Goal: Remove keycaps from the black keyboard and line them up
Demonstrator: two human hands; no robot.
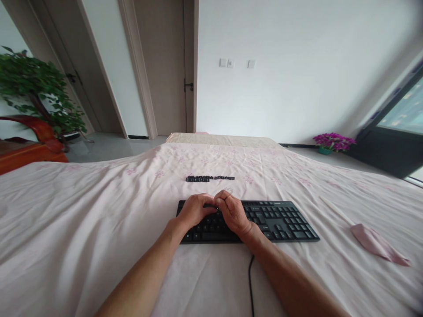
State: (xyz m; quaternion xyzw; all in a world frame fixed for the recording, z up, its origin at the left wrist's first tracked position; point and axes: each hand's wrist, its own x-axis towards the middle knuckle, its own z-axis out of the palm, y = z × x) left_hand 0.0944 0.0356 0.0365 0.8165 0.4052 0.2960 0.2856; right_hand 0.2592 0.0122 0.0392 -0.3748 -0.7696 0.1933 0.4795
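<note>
A black keyboard [280, 220] lies on a pink flowered sheet [82, 220], its cable running toward me. My left hand [194, 210] rests with curled fingers on the keyboard's upper left keys. My right hand [233, 211] sits beside it, fingers pinched around a thin wire tool [228, 191] whose loop sticks up above the knuckles. The two hands touch over the key rows. Beyond the keyboard, a row of loose black keycaps [209, 178] lies on the sheet.
A pink cloth [376, 242] on a pale stick lies at the right. A potted green plant [36, 88] on a red wooden stand is at far left, purple flowers [333, 141] by the dark window, and doors behind.
</note>
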